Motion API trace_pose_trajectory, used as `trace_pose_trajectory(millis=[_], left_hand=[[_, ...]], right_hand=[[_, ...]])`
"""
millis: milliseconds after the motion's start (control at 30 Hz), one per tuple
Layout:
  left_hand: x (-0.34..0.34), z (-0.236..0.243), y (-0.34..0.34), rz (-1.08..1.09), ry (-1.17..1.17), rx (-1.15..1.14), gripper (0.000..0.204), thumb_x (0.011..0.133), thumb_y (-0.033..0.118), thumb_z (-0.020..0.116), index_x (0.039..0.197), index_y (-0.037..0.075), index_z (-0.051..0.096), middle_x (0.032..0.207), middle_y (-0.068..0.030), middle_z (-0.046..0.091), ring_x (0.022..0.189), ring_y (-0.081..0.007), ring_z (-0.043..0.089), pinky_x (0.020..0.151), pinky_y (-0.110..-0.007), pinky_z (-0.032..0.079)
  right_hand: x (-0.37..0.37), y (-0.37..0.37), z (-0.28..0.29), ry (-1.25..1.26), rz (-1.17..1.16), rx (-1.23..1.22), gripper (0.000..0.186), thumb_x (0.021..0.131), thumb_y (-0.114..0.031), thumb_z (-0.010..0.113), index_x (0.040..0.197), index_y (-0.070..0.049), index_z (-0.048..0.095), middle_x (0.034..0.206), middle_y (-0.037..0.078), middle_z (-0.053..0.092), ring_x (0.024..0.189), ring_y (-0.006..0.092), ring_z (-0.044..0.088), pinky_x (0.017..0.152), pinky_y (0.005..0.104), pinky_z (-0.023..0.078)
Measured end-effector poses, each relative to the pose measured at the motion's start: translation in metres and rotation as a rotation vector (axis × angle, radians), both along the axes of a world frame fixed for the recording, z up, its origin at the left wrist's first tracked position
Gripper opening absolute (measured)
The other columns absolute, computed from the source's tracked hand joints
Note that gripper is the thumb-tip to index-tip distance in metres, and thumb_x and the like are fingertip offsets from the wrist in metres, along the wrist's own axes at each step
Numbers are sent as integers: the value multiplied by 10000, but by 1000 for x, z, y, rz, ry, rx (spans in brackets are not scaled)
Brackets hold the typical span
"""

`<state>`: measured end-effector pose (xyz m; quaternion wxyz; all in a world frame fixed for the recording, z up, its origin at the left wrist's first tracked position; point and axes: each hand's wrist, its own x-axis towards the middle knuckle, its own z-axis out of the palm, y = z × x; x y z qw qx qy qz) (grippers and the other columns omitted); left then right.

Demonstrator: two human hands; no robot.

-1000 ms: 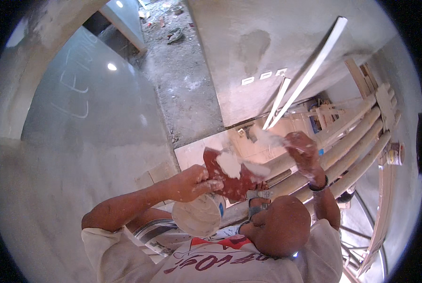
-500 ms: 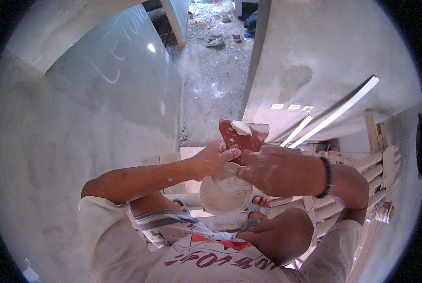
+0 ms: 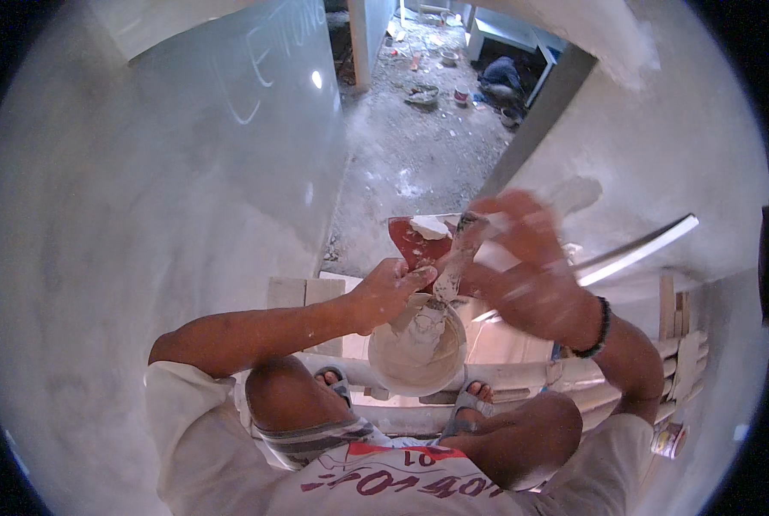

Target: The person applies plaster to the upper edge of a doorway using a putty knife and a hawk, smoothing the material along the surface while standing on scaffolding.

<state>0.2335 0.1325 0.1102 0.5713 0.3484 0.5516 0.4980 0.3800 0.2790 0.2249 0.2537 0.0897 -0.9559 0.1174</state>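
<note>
My left hand (image 3: 393, 288) is closed around the lower end of a wide red putty knife (image 3: 415, 245). A lump of white putty (image 3: 430, 227) sits on its blade. Just below, a round bucket (image 3: 419, 383) holds pale, wet putty (image 3: 421, 335), smeared up its inner wall. Smeared by motion, my right hand (image 3: 522, 254) is raised to the right of the red blade. A narrow, putty-smeared tool (image 3: 455, 268) runs from beside its fingers down to the bucket's far rim. The fingers' grip on it is partly blurred.
Bamboo poles and planks (image 3: 565, 371) form a platform under my feet. Walls rise on both sides, with a long white strip (image 3: 642, 249) leaning at right. A small tub (image 3: 668, 440) stands low right. Far below, a person (image 3: 501, 73) crouches on the littered floor (image 3: 393, 163).
My right hand has lifted from the bucket, up and rightward, with the narrow tool now showing beside the red blade. My left hand stays nearly in place. The view has tilted, revealing the crouching person.
</note>
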Motion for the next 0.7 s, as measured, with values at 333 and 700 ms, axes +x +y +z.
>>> trace_pose_trajectory(millis=[333,700], left_hand=[[-48,7,-32,278,-93,-86,347,940,340,474,1038,35,608,934,-63,620,840,-166,581,753,-349,483],[-101,4,-83,508,-289,-73,535,914,499,465,1057,-5,577,941,-88,605,845,-165,582,729,-344,504]], right_hand=[[-61,-24,-133,-580,166,-1893,684,883,-542,481,1364,-80,334,1311,59,458,1210,193,424,951,452,394],[-160,-59,-134,-72,188,-2311,363,923,-250,490,1222,-46,468,1114,97,606,979,242,612,831,409,516]])
